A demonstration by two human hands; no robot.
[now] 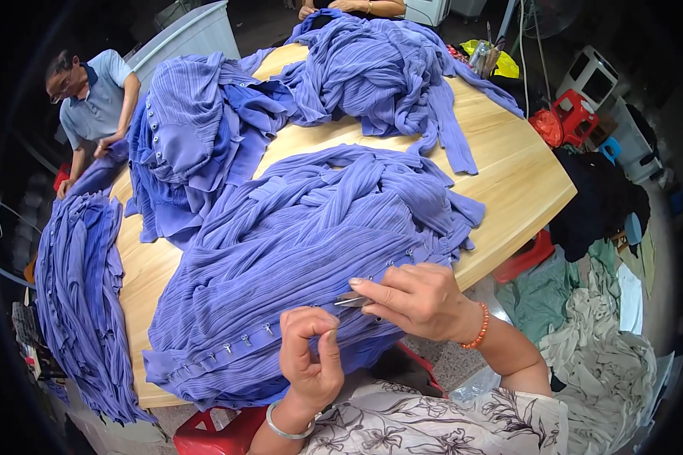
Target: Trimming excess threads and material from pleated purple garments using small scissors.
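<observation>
We are trimming the near purple garment [296,250] — left hand [311,356] pinching its edge, right hand [417,299] closed on small snips [351,301] — next, a careful cut.

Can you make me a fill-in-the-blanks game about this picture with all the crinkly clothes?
1. The pleated fabric garments heaped on the wooden table are coloured ____.
2. The right hand holds small metal ____ against the garment's edge.
3. An orange bead bracelet sits on the ____ wrist.
4. The left hand wears a ____ bangle.

Missing words: purple-blue; scissors; right; silver
</observation>
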